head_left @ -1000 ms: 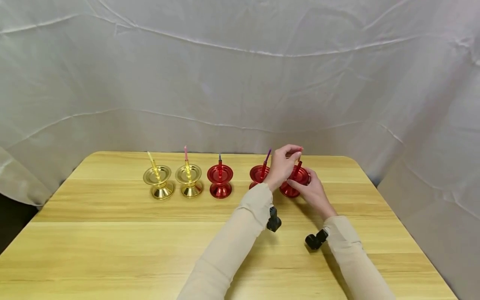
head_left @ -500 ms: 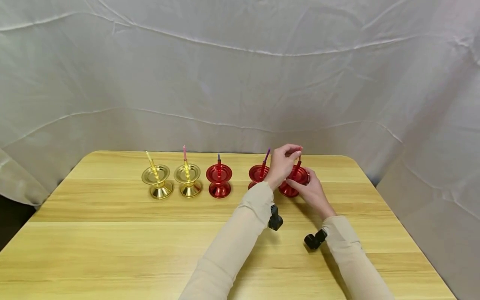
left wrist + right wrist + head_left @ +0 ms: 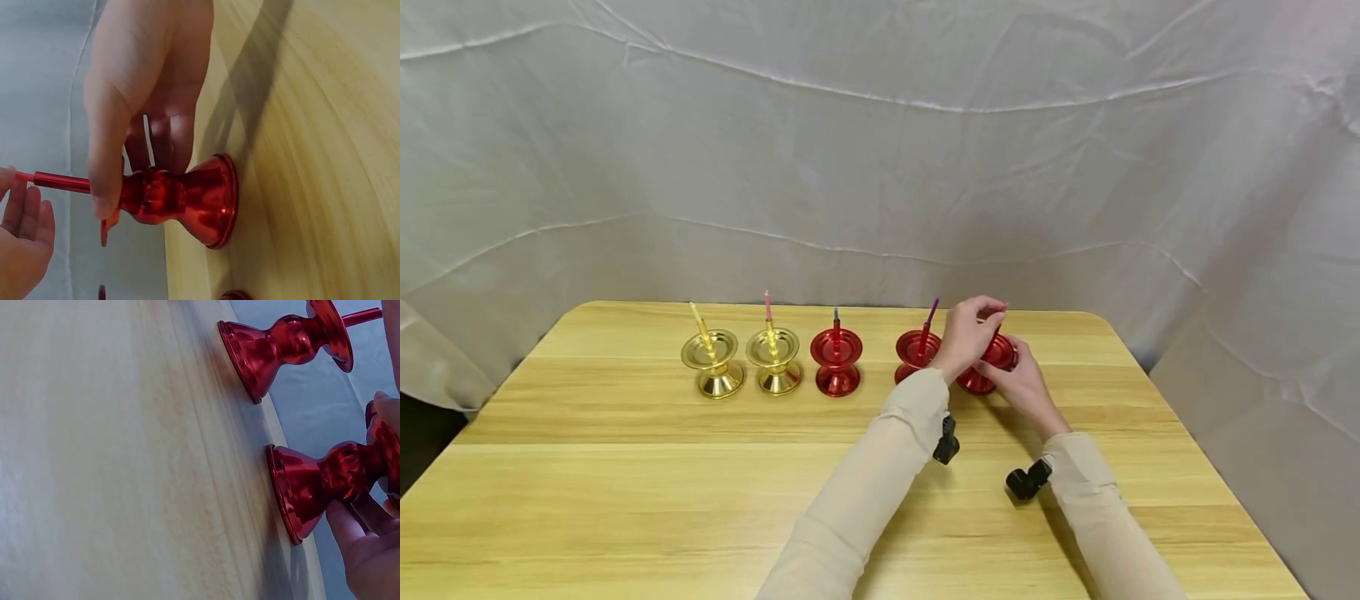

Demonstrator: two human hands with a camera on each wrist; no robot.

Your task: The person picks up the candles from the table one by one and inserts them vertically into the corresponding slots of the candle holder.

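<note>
The left hand pinches a thin red candle by its upper end. In the left wrist view the candle's lower end meets the mouth of a narrow red tube. That tube rises from the dish of a shiny red candle holder, which stands upright on the table. My right hand grips this holder from the right, thumb over the dish and fingers under it. In the head view the left hand hides much of the candle and tube. Close on the left stands another red candle holder.
That neighbouring holder carries a tilted purple candle. Farther left are a red holder with a short blue candle and two gold holders with pink and yellow candles. A pale curtain hangs behind the wooden table.
The left hand has dropped slightly, and the candle it pinches sits lower against the tube. My right hand keeps its grip on the red holder. The whole head view has shifted a little.
</note>
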